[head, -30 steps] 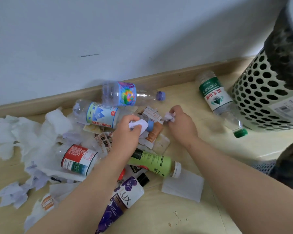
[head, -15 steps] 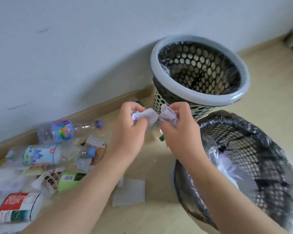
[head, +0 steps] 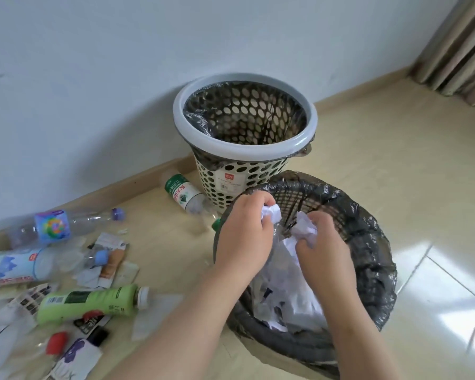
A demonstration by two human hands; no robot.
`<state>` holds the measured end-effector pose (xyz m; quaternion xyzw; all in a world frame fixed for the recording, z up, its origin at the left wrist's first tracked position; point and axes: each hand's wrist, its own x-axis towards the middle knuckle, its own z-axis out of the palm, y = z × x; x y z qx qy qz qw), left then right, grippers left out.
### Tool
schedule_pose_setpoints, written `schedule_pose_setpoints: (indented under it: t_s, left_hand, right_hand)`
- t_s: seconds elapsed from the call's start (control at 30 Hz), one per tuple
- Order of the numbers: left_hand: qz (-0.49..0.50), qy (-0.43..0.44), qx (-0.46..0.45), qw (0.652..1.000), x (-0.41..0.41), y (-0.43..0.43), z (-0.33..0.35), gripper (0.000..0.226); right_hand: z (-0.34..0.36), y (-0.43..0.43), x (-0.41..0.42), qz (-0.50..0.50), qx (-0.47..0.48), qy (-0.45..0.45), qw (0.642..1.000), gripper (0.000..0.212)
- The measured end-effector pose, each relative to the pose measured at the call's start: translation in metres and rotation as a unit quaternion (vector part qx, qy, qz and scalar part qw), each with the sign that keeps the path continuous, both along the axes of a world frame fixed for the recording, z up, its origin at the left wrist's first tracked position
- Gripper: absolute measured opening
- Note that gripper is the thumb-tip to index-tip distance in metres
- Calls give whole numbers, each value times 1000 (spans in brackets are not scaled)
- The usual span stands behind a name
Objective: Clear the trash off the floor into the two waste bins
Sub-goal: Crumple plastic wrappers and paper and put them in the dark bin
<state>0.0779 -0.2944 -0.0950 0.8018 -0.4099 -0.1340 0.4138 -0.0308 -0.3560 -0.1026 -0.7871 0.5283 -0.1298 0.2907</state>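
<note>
Bottles [head: 91,303] and scraps [head: 111,259] litter the floor [head: 368,133] at left. The white bin [head: 181,116] stands by the wall [head: 93,78]. The left hand [head: 242,237] curls round a paper wad [head: 272,213] over the black bin's [head: 368,231] left rim; the right hand [head: 322,250] pinches a second wad [head: 306,229] above the heap [head: 294,300] inside it

The left grip [head: 244,231] pinches a crumpled paper wad [head: 272,213], the right grip [head: 324,249] a second wad [head: 306,229], both over the black-lined bin [head: 373,242]. Beyond the grips stands the white bin [head: 244,146]; left of them lie bottles [head: 93,300].
</note>
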Motion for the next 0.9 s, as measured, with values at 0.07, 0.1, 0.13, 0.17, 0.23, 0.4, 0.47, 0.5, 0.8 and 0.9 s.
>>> schedule_pose_setpoints:
  t_s: [0.07, 0.1, 0.13, 0.17, 0.23, 0.4, 0.47, 0.5, 0.8, 0.9]
  left_hand:
    - [-20, -54, 37, 998, -7, -7, -7, 26]
    - [-36, -87, 64, 993, -10, -9, -12, 27]
    - [-51, -121, 93, 987, -15, -11, -16, 28]
    - [-63, -152, 125, 979, -18, -12, -20, 28]
    - [-87, -183, 194, 960, -22, -10, -27, 32]
    - [-163, -211, 358, 894, -22, -6, -39, 47]
    - [-187, -206, 393, 877, -20, -6, -41, 52]
    - [-195, -201, 401, 872, -20, -7, -42, 53]
    - [-225, -160, 299, 913, -2, -3, -11, 46]
    - [-238, -124, 251, 930, 12, 4, 12, 46]
  right_hand:
    - [-7, 0, -7, 30, -29, 43, 998, 44]
    - [-12, 0, -8, 49, -35, 59, 996, 45]
    - [-16, -1, -12, 71, -33, 76, 994, 47]
    - [-21, -1, -13, 94, -23, 93, 991, 49]
    - [-26, -1, -12, 128, 18, 128, 983, 55]
    - [-31, 0, -7, 177, 51, 220, 958, 52]
    - [-33, -1, -7, 190, 49, 244, 950, 50]
    - [-34, -1, -7, 192, 49, 252, 947, 50]
    - [16, -7, -9, 126, 72, 200, 969, 65]
    - [41, -7, -3, 137, 50, 172, 974, 66]
